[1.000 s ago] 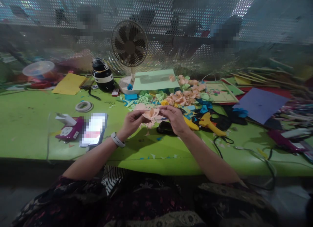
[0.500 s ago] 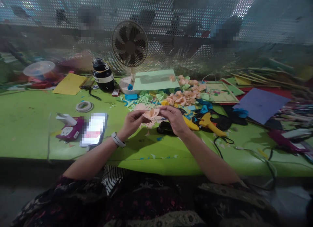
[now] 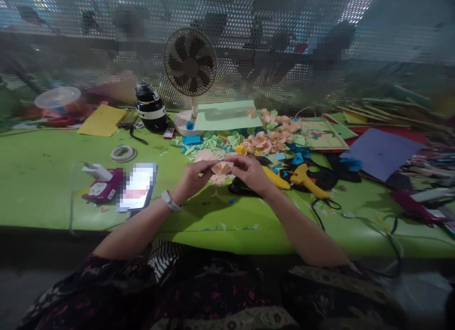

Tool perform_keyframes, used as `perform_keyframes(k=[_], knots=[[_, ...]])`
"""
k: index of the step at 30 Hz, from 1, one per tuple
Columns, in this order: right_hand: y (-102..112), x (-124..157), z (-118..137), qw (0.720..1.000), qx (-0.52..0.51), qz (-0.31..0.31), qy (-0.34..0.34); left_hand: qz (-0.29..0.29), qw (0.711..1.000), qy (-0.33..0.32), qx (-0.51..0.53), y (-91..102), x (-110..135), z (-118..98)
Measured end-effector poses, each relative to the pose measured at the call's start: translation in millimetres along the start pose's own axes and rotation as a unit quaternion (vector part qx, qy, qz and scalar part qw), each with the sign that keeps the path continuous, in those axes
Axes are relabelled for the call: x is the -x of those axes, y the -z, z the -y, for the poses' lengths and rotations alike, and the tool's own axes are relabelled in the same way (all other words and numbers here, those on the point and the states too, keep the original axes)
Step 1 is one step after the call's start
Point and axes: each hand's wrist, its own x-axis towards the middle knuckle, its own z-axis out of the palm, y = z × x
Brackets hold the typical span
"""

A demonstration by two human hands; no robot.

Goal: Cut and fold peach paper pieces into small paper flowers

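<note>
A small folded peach paper piece is pinched between both my hands above the green table. My left hand, with a white watch on its wrist, grips its left side with closed fingers. From the right, my right hand holds the other side, fingers curled round it. Peach paper scraps lie just below the hands. A black object rests on the table under my right hand.
A pile of peach folded pieces, green and blue scraps, a yellow glue gun with its cord, a phone, a tape roll, a small fan, a black bottle and coloured paper sheets crowd the table.
Both hands have drawn closer together and the peach paper piece looks more folded and compact than before. The view has shifted slightly.
</note>
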Motion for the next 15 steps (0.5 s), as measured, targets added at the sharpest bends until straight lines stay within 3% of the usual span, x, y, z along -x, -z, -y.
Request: perform_keyframes(k=[7,15], knots=[[-0.7,5.6,-1.6,0.962,0.222,-0.053,0.148,0.047,0.991,-0.044,-0.119,6.0,2.8,6.8],[-2.3,3.0,-11.6,0.903,0.375,0.001,0.209,0.079,0.975,-0.089,-0.19,9.4,2.3,5.7]])
